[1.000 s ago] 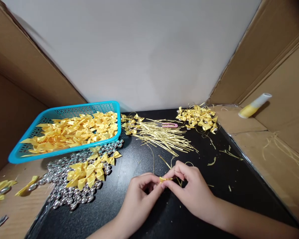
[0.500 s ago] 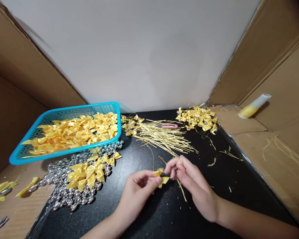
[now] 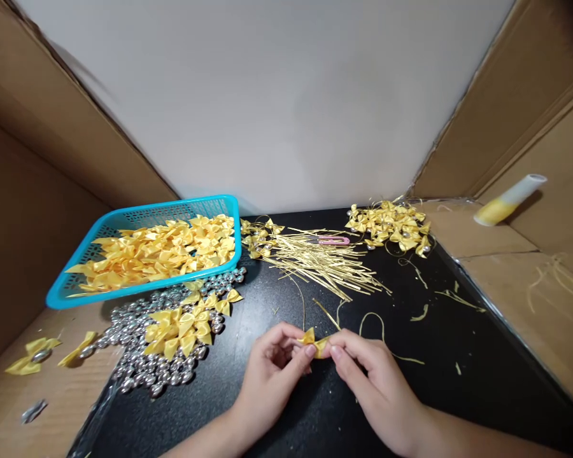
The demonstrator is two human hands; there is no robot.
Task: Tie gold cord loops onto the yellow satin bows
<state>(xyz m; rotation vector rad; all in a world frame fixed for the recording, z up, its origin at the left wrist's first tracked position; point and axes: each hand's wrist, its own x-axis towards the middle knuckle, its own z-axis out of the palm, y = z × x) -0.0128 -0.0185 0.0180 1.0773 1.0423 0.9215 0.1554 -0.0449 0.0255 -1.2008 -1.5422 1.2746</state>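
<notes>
A small yellow ribbon bow (image 3: pixel 321 346) is pinched between both hands above the black table. My left hand (image 3: pixel 279 362) is closed on its left side, thumb on top. Thumb and forefinger of my right hand (image 3: pixel 370 378) press together on the bow's right end. A thin gold strand (image 3: pixel 382 321) curls out behind my right hand; whether the fingers hold it is hidden. Just beyond the hands lies a pile of gold strips (image 3: pixel 325 261), with a pink-handled tool (image 3: pixel 333 240) on top.
A blue basket (image 3: pixel 52 296) of yellow bows stands at the left. Silver beads (image 3: pixel 138 362) with loose bows (image 3: pixel 186 327) lie before it. Finished-looking bows with beads (image 3: pixel 391 222) are heaped at the back right. A white-and-yellow tube (image 3: pixel 509 200) stands on cardboard at the right.
My right hand has moved in to the bow and closed on its right end. The gold strand now curls behind that hand. The whole view has shifted slightly, so the surroundings sit further right.
</notes>
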